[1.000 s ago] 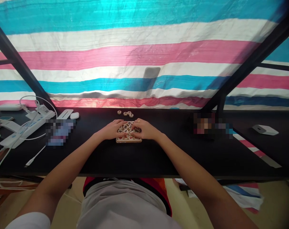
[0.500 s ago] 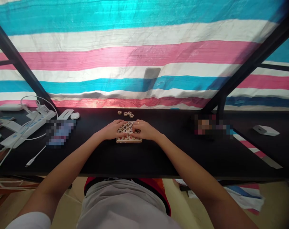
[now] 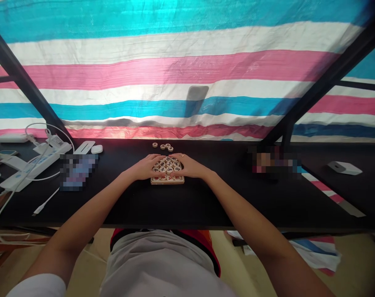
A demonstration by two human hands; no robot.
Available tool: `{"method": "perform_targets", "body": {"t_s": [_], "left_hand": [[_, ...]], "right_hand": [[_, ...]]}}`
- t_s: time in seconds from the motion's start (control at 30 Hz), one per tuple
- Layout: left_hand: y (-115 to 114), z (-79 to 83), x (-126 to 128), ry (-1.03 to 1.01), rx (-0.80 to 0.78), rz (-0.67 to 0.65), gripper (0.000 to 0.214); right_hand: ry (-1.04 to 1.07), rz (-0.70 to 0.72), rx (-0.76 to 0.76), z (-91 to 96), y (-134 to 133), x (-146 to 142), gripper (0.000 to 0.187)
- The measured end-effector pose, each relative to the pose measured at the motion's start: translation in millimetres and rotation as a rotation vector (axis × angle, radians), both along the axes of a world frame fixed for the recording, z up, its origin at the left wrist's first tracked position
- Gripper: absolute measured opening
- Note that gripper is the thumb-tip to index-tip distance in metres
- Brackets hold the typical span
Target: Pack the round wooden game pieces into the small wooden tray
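Evidently, most of the visible xiangqi pieces point(image 3: 169, 170) already sit in rows inside the shallow box point(image 3: 167, 182) at the frame's centre, the left hand point(image 3: 146, 167) and right hand point(image 3: 190, 166) curved around its sides, whether gripping I cannot tell, while four loose pieces point(image 3: 162, 147) lie outside, higher up on the table point(image 3: 181, 206).

The left hand point(image 3: 150, 167) and right hand point(image 3: 189, 166) close off both sides of the box point(image 3: 167, 182); the gap between them is open from above. Behind it, four loose pieces point(image 3: 168, 146) stand in the way near the striped sheet point(image 3: 175, 70). Bare desk point(image 3: 165, 206) runs from the box to the near edge, and rightward to a blurred object point(image 3: 266, 160). On the left, another blurred object point(image 3: 78, 173), a cable point(image 3: 45, 203) and a power strip point(image 3: 33, 166) obstruct passage.
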State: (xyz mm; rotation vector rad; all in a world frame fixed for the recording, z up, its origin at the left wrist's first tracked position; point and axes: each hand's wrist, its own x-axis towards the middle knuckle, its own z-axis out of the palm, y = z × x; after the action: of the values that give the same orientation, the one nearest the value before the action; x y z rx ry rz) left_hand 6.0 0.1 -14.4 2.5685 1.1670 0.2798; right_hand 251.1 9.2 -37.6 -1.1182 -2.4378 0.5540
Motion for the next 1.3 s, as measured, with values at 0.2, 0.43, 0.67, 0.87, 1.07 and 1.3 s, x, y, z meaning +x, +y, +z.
{"method": "perform_targets", "body": {"t_s": [0.2, 0.43, 0.67, 0.87, 1.07, 1.3], "left_hand": [[-0.2, 0.2, -0.2, 0.018, -0.006, 0.001, 0.072], [1.5, -2.0, -0.7, 0.011, -0.007, 0.005, 0.073], [2.0, -2.8, -0.7, 0.021, -0.014, 0.012, 0.075], [0.5, -0.5, -1.4, 0.006, -0.034, 0.008, 0.077], [9.2, -1.0, -8.9, -0.213, -0.070, 0.079, 0.056], [36.0, -17.3, -25.5, -0.103, 0.075, 0.165, 0.048]], "right_hand": [[0.049, -0.008, -0.097, 1.1, 1.8, 2.5, 0.078], [0.133, -0.067, -0.133, -4.8, 11.2, 5.9, 0.049], [0.070, -0.070, -0.042, -8.3, 14.8, 4.8, 0.044], [0.088, -0.108, -0.059, -4.4, 10.5, 2.3, 0.043], [0.093, -0.219, -0.001, -7.1, 16.7, 6.1, 0.037], [-0.011, -0.205, 0.073, -9.6, 18.4, 6.1, 0.033]]}}
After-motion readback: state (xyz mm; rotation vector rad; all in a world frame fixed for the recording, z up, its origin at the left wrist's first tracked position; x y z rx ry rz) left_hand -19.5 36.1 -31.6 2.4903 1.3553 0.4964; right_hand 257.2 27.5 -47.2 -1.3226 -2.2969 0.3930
